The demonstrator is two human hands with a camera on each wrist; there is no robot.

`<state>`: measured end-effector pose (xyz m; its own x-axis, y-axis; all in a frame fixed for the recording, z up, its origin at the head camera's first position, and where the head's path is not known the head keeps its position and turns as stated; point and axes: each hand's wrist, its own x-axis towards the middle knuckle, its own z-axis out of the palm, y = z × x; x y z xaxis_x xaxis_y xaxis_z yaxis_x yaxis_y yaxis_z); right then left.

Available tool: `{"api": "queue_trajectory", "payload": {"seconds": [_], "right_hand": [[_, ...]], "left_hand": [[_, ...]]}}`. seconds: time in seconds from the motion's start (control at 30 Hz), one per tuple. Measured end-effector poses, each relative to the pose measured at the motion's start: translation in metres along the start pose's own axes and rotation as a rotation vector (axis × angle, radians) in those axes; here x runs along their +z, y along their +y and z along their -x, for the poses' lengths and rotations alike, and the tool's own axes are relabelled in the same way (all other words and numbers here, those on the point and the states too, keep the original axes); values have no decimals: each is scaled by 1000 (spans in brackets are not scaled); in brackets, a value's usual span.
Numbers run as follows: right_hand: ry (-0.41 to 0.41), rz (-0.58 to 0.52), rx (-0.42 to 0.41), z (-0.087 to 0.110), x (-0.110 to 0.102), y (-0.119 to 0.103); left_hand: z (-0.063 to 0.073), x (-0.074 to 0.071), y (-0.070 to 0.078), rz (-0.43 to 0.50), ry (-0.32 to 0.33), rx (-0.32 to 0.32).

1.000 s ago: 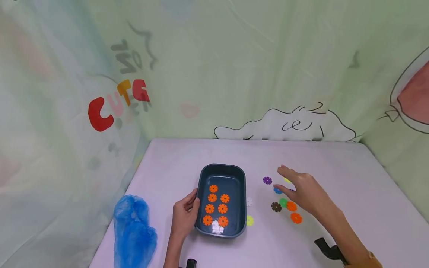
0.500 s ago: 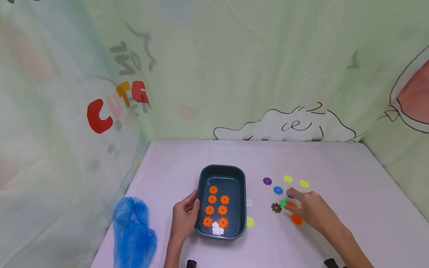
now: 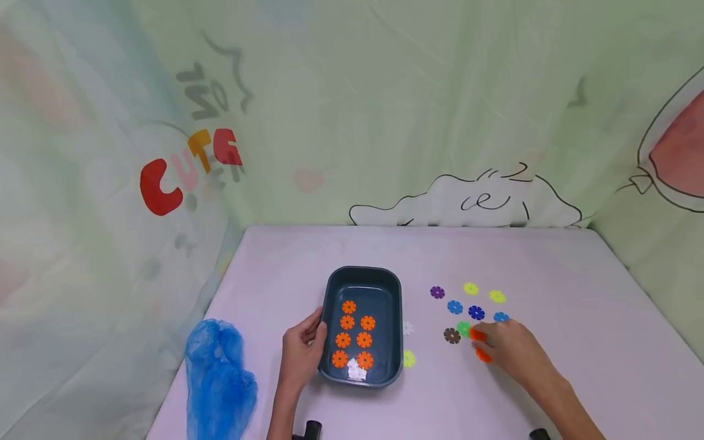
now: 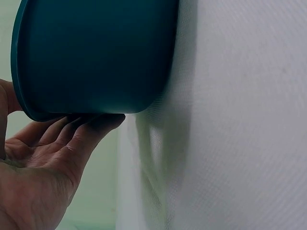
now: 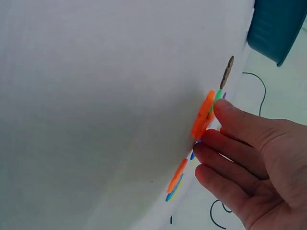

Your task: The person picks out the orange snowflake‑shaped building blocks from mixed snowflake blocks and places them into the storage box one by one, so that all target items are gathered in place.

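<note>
My left hand point(image 3: 301, 354) grips the left wall of a dark blue-green tray point(image 3: 398, 318); in the left wrist view its fingers point(image 4: 91, 132) lie against the tray's outer side. Several orange notched plastic discs point(image 3: 365, 340) lie flat in the tray. My right hand point(image 3: 514, 351) is low over the table, thumb and fingertips pinching the edges of an orange disc point(image 3: 477, 334). A second orange disc point(image 3: 484, 355) lies partly under the thumb. In the right wrist view another orange disc point(image 5: 177, 176) lies below the fingers. A green disc point(image 3: 464, 329) and a brown disc point(image 3: 452, 335) are beside the hand.
Purple point(image 3: 437, 292), blue and yellow discs point(image 3: 470, 288) lie beyond the right hand. A white disc point(image 3: 408, 329) and a yellow-green disc point(image 3: 409, 359) are at the tray's right side. Crumpled blue plastic point(image 3: 220, 373) lies at the table's left edge. A printed curtain stands behind.
My right hand has come down and nearer, from above the blue and yellow discs to the orange ones, and its fingers have drawn together. The left hand still holds the tray in place.
</note>
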<state>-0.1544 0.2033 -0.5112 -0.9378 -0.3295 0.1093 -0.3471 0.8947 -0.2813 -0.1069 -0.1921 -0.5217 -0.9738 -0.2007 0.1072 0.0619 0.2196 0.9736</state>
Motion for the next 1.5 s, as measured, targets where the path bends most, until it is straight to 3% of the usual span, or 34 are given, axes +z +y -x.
{"api": "queue_trajectory", "payload": {"seconds": [0.43, 0.77, 1.07, 1.5], "right_hand": [[35, 47, -10, -1, 4, -2], [40, -10, -28, 0, 8, -1], [122, -5, -92, 5, 6, 0], [174, 22, -66, 5, 4, -1]], "left_hand": [[-1, 1, 0, -10, 1, -8], [0, -1, -1, -4, 1, -8], [-1, 1, -3, -5, -8, 4], [-1, 1, -2, -6, -11, 6]]}}
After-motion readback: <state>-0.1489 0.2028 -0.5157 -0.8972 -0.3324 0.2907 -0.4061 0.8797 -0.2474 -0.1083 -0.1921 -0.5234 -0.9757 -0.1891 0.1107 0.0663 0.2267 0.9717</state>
